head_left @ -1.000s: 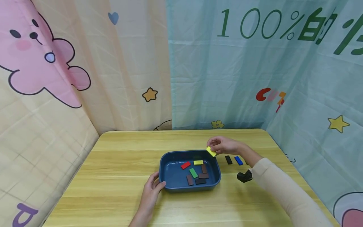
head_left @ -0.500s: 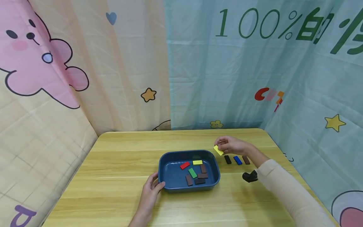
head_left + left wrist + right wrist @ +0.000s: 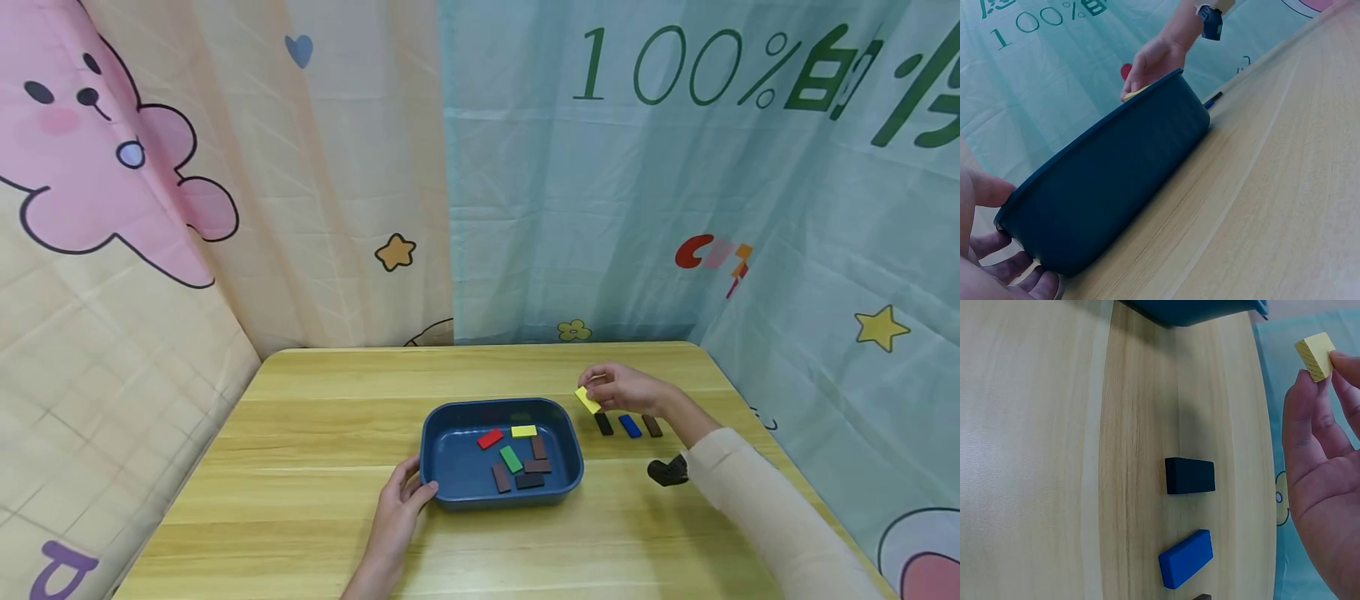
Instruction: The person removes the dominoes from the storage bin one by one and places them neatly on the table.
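My right hand (image 3: pixel 619 388) pinches a yellow wooden domino (image 3: pixel 587 400) between thumb and fingertips, above the table to the right of the dark blue plastic tub (image 3: pixel 502 503). In the right wrist view the domino (image 3: pixel 1316 356) is held by its end, raised over a black domino (image 3: pixel 1190 475) and a blue domino (image 3: pixel 1186 559) on the table. My left hand (image 3: pixel 395 508) grips the tub's left corner, thumb at the rim and fingers against the outer wall, as the left wrist view also shows. Inside the tub lie red (image 3: pixel 491 439), yellow, green (image 3: pixel 511 459), brown and black dominoes.
On the wooden table (image 3: pixel 322 467), a brown domino (image 3: pixel 652 426) lies beside the blue one, right of the tub. A dark device (image 3: pixel 667 472) is strapped at the right wrist. Printed curtains (image 3: pixel 337 167) hang behind the table and along both sides.
My right hand has moved right with the yellow domino, from over the tub's back right corner to beside the black domino. The left hand and the tub have stayed in place.
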The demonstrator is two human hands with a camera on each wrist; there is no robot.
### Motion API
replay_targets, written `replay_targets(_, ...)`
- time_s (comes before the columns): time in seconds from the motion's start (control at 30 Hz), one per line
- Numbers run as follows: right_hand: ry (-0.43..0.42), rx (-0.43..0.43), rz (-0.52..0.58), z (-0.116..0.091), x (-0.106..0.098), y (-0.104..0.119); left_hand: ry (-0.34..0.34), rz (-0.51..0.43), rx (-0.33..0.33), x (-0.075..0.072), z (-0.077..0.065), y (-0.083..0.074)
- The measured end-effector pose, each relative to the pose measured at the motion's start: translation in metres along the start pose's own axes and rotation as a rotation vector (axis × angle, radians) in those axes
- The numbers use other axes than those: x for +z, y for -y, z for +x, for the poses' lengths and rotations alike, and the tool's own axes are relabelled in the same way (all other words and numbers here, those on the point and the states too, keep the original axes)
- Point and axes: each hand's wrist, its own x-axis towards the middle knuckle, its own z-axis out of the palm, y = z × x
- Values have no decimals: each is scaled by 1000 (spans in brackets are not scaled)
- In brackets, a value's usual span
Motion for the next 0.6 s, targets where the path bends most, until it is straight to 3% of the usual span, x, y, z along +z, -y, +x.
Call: replay_targets(0.6,-54,-26,27,-17,-14,-23,-8,4,-5,1,2,0)
